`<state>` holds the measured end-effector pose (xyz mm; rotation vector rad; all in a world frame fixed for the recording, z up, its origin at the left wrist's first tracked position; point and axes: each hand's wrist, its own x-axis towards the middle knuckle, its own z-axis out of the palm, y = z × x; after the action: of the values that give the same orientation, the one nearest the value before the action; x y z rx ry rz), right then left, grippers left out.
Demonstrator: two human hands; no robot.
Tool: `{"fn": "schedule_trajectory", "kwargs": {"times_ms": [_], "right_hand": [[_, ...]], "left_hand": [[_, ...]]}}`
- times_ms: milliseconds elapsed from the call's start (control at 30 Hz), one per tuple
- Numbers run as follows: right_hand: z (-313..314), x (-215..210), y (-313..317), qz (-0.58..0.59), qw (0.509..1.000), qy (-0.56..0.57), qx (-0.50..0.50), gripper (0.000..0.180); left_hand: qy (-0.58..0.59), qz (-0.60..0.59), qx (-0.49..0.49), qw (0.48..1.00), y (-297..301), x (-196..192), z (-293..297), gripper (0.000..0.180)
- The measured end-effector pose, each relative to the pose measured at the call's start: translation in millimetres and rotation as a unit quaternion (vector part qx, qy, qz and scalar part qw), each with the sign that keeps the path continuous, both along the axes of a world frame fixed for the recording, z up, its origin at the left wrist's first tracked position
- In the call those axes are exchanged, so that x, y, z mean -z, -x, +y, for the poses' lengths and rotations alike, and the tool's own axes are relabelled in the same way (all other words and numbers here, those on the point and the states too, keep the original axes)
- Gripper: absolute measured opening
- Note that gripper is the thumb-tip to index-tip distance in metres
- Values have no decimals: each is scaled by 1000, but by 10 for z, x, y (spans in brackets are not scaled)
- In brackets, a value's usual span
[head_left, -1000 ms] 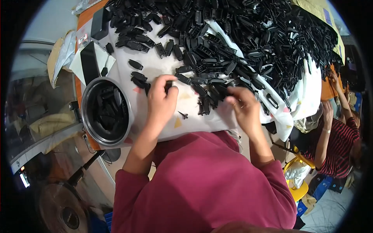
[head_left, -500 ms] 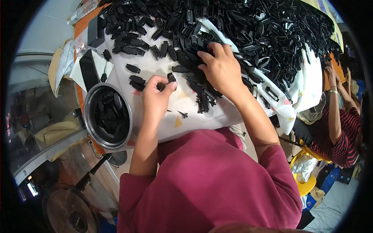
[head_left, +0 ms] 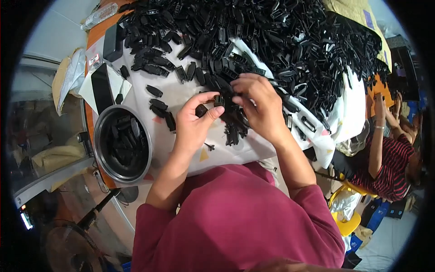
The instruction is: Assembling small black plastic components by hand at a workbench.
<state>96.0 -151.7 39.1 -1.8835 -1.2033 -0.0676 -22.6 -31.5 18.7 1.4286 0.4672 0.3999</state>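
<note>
My left hand (head_left: 192, 122) is closed around small black plastic parts. One black plastic part (head_left: 218, 100) is pinched between thumb and fingertips, and a second dark piece shows against the palm. Close by on the right, my right hand (head_left: 259, 106) has its fingers curled and the thumb bent in, beside the pinched part. Whatever lies between those fingertips is dark, slightly blurred and partly hidden. Below and between the hands, several black parts (head_left: 233, 133) lie clustered on the white sheet. A tiny black piece (head_left: 209, 147) rests nearer me.
A large heap of black parts (head_left: 272, 41) covers the far table. Left stands a metal bowl (head_left: 147, 156) holding black parts, beside a phone (head_left: 102, 88) and a black box (head_left: 112, 43). A plastic bottle (head_left: 99, 17) lies far left. A co-worker's arm (head_left: 378, 140) shows at right.
My right hand has come back from the heap toward my left hand. My left hand has shifted right with its part, so the two now nearly meet. The view has moved slightly.
</note>
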Motion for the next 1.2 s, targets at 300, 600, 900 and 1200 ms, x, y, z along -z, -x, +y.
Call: {"fn": "schedule_trajectory", "kwargs": {"times_ms": [300,600,900,1200], "right_hand": [[-104,-117,60,60,995,-27,-71,25],[-129,-76,216,-147,988,-32,-38,33],[-15,46,343,-139,987,-75,37,49],[-213,84,536,218,975,40,-17,21]], "left_hand": [[33,15,-1,999,19,-120,-46,27],[6,-75,18,997,30,-64,-45,29],[197,-78,-50,976,-17,-78,-224,32],[428,-131,47,893,278,266,-97,21]]}}
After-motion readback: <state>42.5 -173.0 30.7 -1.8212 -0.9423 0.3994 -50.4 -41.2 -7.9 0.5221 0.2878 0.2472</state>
